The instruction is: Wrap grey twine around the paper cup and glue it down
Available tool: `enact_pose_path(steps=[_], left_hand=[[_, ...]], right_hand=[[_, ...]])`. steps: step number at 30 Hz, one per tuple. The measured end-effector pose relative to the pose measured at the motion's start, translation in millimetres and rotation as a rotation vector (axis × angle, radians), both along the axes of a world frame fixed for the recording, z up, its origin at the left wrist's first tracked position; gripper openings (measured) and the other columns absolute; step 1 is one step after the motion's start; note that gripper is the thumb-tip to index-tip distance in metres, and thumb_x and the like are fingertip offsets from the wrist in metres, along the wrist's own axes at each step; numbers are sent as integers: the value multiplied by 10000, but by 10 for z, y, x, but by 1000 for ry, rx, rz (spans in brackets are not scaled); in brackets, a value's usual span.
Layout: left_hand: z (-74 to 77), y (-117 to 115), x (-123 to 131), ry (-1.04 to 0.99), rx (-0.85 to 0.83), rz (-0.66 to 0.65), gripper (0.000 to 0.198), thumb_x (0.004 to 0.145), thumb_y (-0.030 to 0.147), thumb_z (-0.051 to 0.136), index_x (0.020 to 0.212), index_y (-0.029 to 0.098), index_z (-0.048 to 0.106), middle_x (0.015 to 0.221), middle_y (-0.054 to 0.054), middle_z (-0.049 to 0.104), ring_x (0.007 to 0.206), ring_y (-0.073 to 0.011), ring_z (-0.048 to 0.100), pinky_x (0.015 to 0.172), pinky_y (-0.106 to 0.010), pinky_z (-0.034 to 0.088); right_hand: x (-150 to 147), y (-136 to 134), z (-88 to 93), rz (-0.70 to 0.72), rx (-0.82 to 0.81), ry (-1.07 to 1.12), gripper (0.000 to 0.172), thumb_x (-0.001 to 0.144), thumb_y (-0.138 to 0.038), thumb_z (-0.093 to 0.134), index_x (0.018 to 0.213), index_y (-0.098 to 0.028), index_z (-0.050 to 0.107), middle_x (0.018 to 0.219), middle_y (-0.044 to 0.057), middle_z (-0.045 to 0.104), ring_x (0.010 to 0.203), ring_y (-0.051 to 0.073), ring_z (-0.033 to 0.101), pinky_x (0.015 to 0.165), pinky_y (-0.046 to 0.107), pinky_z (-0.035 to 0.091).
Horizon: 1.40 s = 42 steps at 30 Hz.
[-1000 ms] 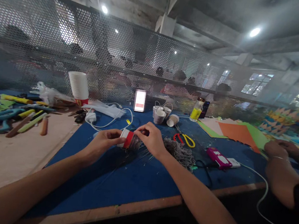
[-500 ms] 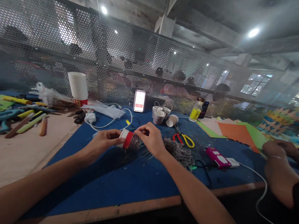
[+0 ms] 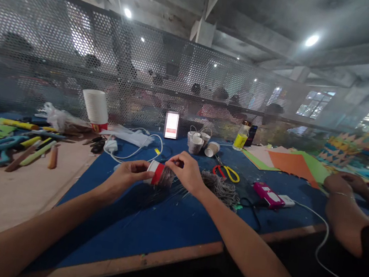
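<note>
A paper cup (image 3: 156, 172), white with a red band, lies sideways in my left hand (image 3: 127, 174), which is closed around its white end. Grey-brown cord (image 3: 166, 178) covers the cup's other end. My right hand (image 3: 185, 168) pinches at that cord with thumb and fingertips, touching the cup's upper edge; the exact strand is too small to make out. Beyond my right wrist lies a loose heap of grey cord (image 3: 221, 189). Behind it are scissors (image 3: 227, 172) with red and yellow handles.
Several small cord-covered cups (image 3: 196, 143) stand at the back, near a bottle (image 3: 242, 137). A stack of paper cups (image 3: 95, 109) and scattered tools (image 3: 23, 147) are left. A magenta box (image 3: 268, 195), coloured paper (image 3: 288, 164) and another person's arms (image 3: 344, 206) are right.
The cup in my left hand has turned slightly, and more of its red band and wrapped cord shows. Both hands stay in nearly the same place.
</note>
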<state>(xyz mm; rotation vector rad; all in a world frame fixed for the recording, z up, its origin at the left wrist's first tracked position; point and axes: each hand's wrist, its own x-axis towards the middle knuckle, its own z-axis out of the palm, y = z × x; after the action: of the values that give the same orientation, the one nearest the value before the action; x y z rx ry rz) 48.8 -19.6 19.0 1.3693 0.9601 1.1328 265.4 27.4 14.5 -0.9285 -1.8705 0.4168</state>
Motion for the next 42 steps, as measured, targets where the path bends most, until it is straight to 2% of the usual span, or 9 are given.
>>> enact_pose_path(steps=[19, 29, 42], left_hand=[[63, -42, 13, 24, 5, 21, 258, 677, 380, 900, 809, 185, 795, 786, -45, 771, 699, -190, 657, 723, -318, 511], [-1, -16, -18, -5, -11, -23, 250, 715, 370, 896, 838, 176, 799, 820, -64, 771, 725, -199, 668, 740, -322, 522], [-1, -14, -22, -5, -15, -41, 244, 738, 375, 883, 868, 183, 809, 846, -70, 777, 740, -199, 676, 742, -315, 537]], right_hand=[[30, 21, 19, 8, -95, -13, 114, 882, -282, 779, 825, -190, 742, 819, -10, 605, 722, 116, 556, 731, 255, 458], [28, 39, 49, 22, -168, -5, 133, 862, -283, 795, 814, -167, 750, 794, -16, 620, 715, 109, 555, 724, 248, 445], [54, 60, 49, 38, -213, -26, 157, 865, -322, 777, 826, -170, 766, 817, 8, 683, 735, 123, 589, 732, 259, 460]])
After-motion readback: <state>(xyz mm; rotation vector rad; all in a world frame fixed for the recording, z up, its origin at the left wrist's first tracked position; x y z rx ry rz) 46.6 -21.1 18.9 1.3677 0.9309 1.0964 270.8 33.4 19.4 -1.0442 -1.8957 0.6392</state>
